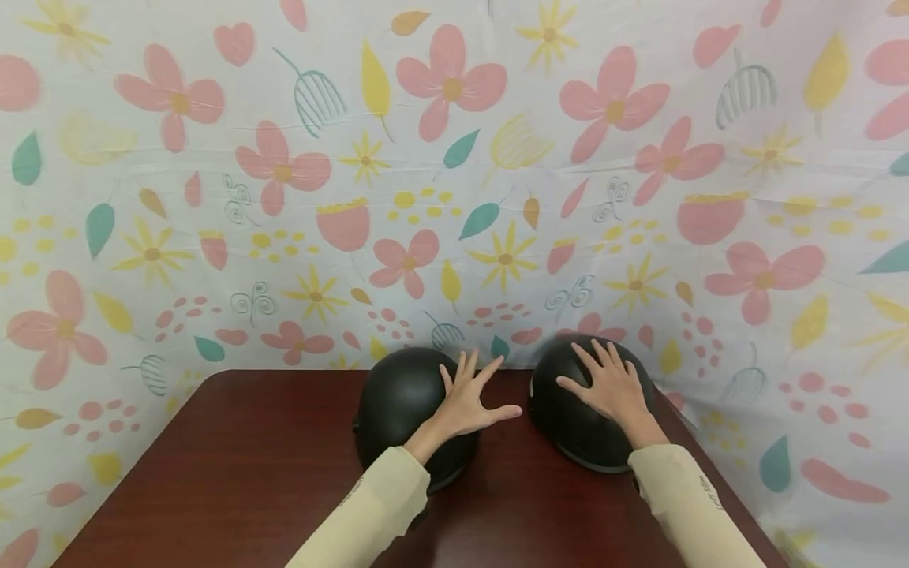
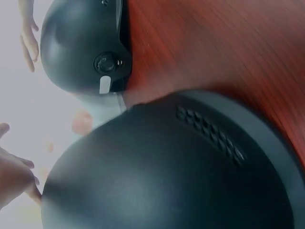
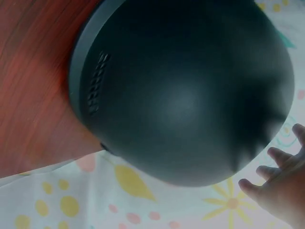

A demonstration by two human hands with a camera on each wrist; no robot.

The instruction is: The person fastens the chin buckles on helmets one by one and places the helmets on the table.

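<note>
Two black helmets rest on the dark red table. My left hand (image 1: 469, 401) is spread over the right side of the left helmet (image 1: 398, 402), fingers straight and thumb pointing right. In the left wrist view this left helmet (image 2: 157, 167) fills the lower part, with a row of vents near its rim. My right hand (image 1: 612, 388) hangs with spread fingers over the top of the right helmet (image 1: 568, 426). The right wrist view shows that right helmet (image 3: 186, 105) large, with the fingertips (image 3: 274, 155) beside its curved shell. Neither hand grips anything.
The table (image 1: 248, 457) extends to the left and toward me, its right edge running close by the right helmet. A cloth (image 1: 454, 181) printed with flowers and leaves hangs right behind the table. A side knob (image 2: 106, 63) shows on the right helmet.
</note>
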